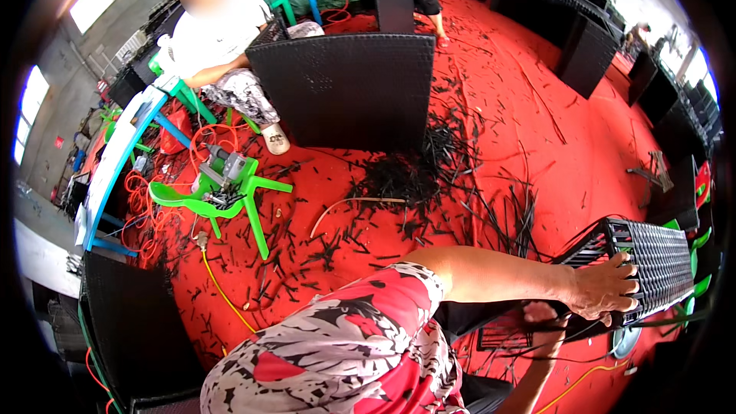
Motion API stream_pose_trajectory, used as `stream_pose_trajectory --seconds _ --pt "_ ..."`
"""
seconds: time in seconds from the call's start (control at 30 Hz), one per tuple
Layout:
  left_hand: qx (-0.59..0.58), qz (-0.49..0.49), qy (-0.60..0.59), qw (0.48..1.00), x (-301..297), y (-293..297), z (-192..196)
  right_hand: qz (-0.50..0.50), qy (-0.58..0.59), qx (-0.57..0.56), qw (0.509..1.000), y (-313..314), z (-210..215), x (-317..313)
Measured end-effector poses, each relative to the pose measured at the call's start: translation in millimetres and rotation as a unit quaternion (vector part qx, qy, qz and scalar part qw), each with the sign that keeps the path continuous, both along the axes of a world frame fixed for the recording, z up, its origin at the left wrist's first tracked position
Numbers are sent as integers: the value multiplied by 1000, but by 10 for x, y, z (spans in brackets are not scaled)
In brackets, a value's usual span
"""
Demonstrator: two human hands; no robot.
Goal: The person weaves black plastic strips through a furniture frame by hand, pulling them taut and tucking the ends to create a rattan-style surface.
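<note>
My left arm reaches across to the right, and my left hand (606, 289) grips the near side of a black woven rattan frame (659, 261), its fingers bent over the weave. The frame stands tilted, with open slats on one end and a closely woven face. Lower down, beneath my left forearm, my right hand (543, 314) is close to the underside of the frame; its fingers are partly hidden and blurred. Loose black rattan strips (521, 222) trail from around the frame onto the floor.
A green plastic stool (253, 192) carries power tools. A large black woven panel (345, 92) stands ahead, beside a seated person (222, 38). Strip scraps (406, 176) litter the red floor covering (552, 153). A yellow cord (222, 291) and orange hoses (142, 203) lie left.
</note>
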State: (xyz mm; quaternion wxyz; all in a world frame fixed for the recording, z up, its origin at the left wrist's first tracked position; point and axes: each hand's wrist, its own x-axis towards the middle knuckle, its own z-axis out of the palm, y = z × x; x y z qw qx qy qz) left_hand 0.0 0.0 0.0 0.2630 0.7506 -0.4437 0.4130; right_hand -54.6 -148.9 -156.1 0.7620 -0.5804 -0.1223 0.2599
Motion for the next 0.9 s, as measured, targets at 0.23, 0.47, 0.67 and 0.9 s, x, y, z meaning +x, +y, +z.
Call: stream_pose_trajectory --seconds 0.23,0.47,0.67,0.9 --pt "-6 9 19 1000 214 398 87 -81 168 49 981 61 -529 -883" --pt "-21 -13 39 999 370 567 13 -60 225 23 972 97 -218 -1480" --pt "-36 -16 31 999 371 544 16 -62 234 -16 970 198 -224 -1597" --pt "-34 -28 45 998 379 572 18 -61 226 -34 972 213 -252 -1666"
